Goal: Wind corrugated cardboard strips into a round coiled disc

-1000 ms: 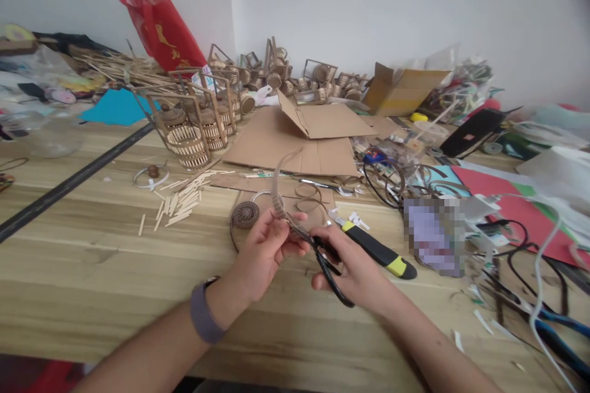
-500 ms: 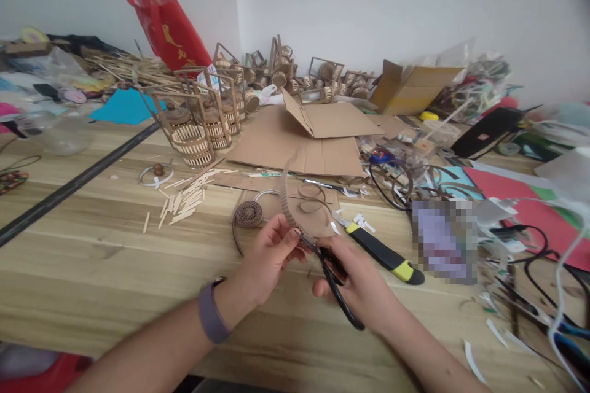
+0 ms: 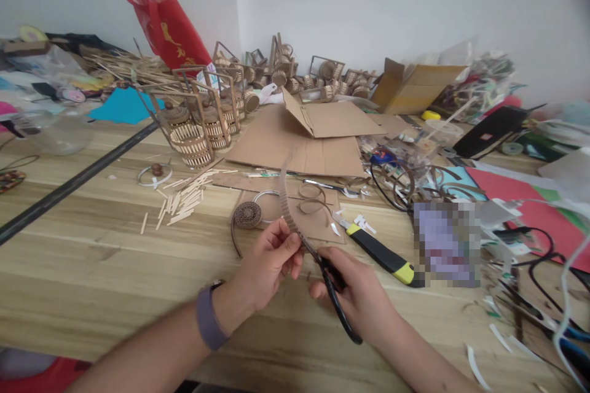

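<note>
My left hand (image 3: 275,258) pinches a thin ridged cardboard strip (image 3: 286,199), which curves upward from the fingertips. Black-handled scissors (image 3: 338,301) are in my right hand (image 3: 362,291), their blades pointing up and left to the strip beside my left fingertips. How far the blades are apart cannot be made out. Just behind my left hand lies a coiled brown cardboard roll (image 3: 247,215) with a loose tail. A black and yellow utility knife (image 3: 380,252) rests right of my right hand.
Short wooden sticks (image 3: 184,199) lie scattered at the left, before small stick-sided baskets (image 3: 191,144). Flat cardboard sheets (image 3: 295,141) are at the middle back. A long black bar (image 3: 78,181) crosses the left side. Cables, paper scraps and another pair of scissors (image 3: 534,313) crowd the right.
Both hands have shifted slightly down, with the strip and scissors still held. The scissor blades and handle sit a little lower in view.
</note>
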